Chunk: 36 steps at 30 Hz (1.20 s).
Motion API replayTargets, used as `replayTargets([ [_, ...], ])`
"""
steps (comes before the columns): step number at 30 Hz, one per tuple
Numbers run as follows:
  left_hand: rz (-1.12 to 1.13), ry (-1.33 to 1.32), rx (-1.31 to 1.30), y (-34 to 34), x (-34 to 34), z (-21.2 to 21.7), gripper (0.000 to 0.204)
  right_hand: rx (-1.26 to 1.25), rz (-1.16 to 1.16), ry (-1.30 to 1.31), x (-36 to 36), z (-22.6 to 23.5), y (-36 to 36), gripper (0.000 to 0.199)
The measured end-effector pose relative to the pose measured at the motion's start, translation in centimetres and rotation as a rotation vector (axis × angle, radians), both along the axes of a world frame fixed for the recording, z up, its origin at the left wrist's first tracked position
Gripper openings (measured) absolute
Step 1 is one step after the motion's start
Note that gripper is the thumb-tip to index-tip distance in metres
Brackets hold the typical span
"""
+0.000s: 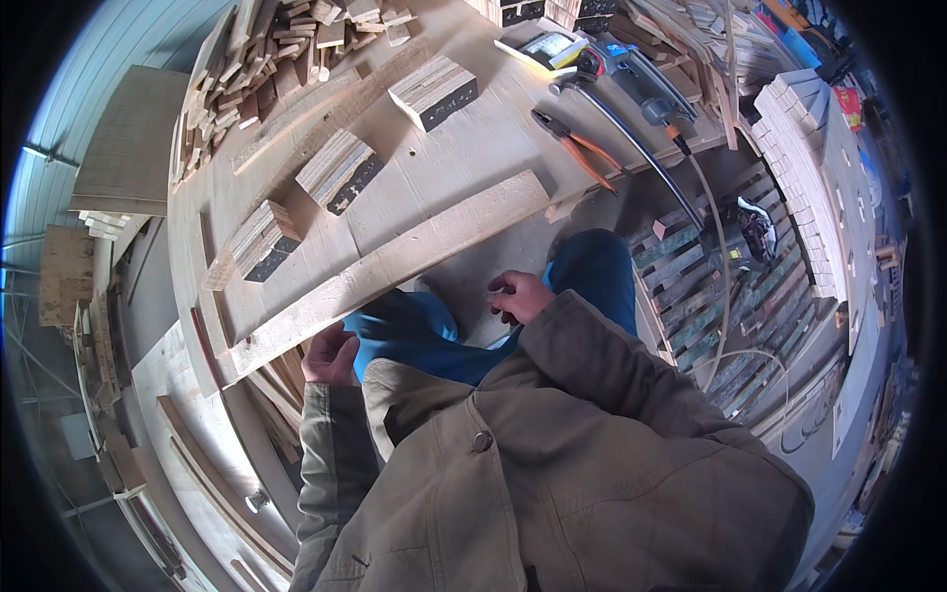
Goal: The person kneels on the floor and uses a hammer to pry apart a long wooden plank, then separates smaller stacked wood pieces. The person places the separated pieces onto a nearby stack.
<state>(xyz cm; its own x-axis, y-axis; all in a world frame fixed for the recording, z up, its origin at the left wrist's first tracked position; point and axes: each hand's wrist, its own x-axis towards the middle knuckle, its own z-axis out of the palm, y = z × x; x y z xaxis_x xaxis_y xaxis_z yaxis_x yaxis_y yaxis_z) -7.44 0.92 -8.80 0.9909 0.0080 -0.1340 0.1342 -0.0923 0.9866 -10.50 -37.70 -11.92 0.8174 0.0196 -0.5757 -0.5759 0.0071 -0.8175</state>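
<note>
My left hand (330, 355) is curled beside the near edge of a wooden workbench, close to the long timber strip (395, 259) along that edge. Whatever its bent fingers might hold is hidden. Over my lap, my right hand (523, 297) has its fingers drawn together in a pinch; anything between them is too small to name. On the bench stand three blocks of stacked wood strips with dark-marked ends: a left block (258, 244), a middle block (337, 173) and a right block (434, 94). Pliers (575, 148) with orange handles lie right of the blocks.
Loose wood offcuts (296, 44) are heaped at the bench's far left. A power tool (641, 84) with a hose (631, 143) lies at the far right. Below on the right is a slatted pallet (691, 286), with stacked wood strips (804, 168) beyond.
</note>
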Motion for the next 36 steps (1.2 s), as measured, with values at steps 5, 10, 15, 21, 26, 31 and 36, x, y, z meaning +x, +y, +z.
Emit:
replayTargets([
  [5, -0.112, -0.070, 0.187, -5.4, 5.3, 5.8, 0.057, 0.071, 0.010, 0.007, 1.8, -1.8, -1.2, 0.031],
  [10, -0.223, -0.299, 0.534, -10.9, 12.6, 10.8, 0.087, 0.207, -0.029, 0.000, 2.1, -3.2, -2.6, 0.033],
  [15, -0.308, -0.446, 0.754, -16.9, 21.5, 13.2, 0.103, 0.248, -0.082, -0.001, 2.1, -3.0, -5.2, 0.033],
  [21, -0.454, -0.523, 0.861, -23.4, 29.7, 12.0, 0.104, 0.292, -0.191, 0.018, 1.7, -2.5, -7.2, 0.032],
  [26, -0.539, -0.394, 0.968, -26.9, 33.9, 10.7, 0.111, 0.327, -0.217, 0.025, 1.7, -2.4, -8.2, 0.032],
  [31, -0.605, -0.310, 0.792, -27.8, 35.1, 9.2, 0.105, 0.379, -0.260, 0.042, 1.9, -2.3, -8.7, 0.032],
  [36, -0.531, -0.427, 0.809, -27.1, 32.8, 9.2, 0.099, 0.342, -0.242, 0.017, 2.0, -2.3, -8.6, 0.030],
])
